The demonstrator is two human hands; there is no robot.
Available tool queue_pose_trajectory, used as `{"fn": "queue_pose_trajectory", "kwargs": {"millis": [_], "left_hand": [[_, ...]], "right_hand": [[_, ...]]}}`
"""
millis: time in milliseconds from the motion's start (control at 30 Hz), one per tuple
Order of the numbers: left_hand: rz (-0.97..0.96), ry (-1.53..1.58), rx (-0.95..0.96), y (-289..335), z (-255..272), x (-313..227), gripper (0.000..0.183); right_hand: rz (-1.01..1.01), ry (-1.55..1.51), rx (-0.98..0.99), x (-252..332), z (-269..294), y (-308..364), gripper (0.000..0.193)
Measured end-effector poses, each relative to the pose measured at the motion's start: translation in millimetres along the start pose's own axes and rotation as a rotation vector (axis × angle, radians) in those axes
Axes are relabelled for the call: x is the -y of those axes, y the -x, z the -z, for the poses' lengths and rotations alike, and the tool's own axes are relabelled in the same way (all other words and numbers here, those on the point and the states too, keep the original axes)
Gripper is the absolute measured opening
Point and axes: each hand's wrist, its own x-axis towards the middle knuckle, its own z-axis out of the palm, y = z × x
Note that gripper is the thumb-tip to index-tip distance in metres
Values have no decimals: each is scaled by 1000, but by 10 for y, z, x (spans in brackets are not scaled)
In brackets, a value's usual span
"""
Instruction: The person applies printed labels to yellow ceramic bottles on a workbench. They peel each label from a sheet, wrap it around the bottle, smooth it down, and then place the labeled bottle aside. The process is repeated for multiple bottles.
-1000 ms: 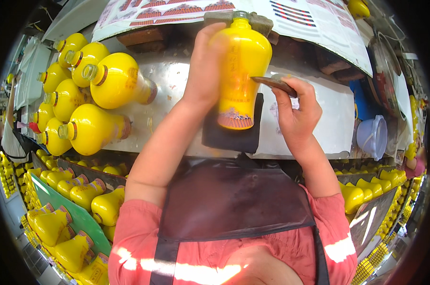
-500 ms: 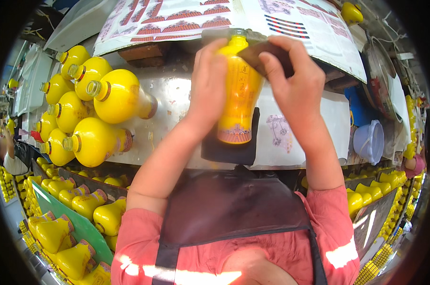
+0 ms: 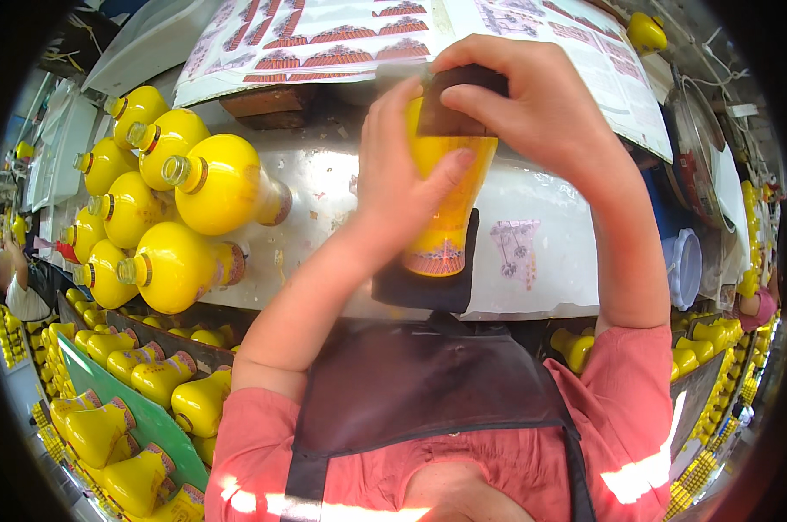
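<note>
A glossy yellow bottle lies in front of me, its neck end away from me and its patterned base toward me. My left hand grips its left side, with the thumb across its front. My right hand pinches a dark, flat scraper-like piece, which lies over the bottle's upper part and hides most of its shoulder. The neck is mostly hidden by fingers. Beneath the base is a folded black cloth. A thin decal with purple flowers lies on white paper right of the bottle.
Several yellow bottles lie grouped on the metal tabletop at the left. Printed decal sheets rest on a raised board at the back. A white bucket stands at right. More yellow bottles fill racks below, beside a green board.
My right hand has moved farther away and brought the dark piece across the bottle's upper part. My left thumb now lies over the bottle's front.
</note>
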Motion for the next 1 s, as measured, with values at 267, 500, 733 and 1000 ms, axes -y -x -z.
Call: {"fn": "queue_pose_trajectory", "kwargs": {"millis": [267,500,733,1000], "left_hand": [[99,-115,-41,-104,-2,-170,65],[172,55,-84,-293,-37,-3,35],[151,91,-67,-271,3,-10,35],[249,62,-5,-325,22,-38,33]], "right_hand": [[-133,189,-86,-110,-87,-60,26],[-333,-205,-214,-43,-2,240,24],[-184,121,-225,-152,-165,194,24],[42,341,-395,-250,-176,255,21]]}}
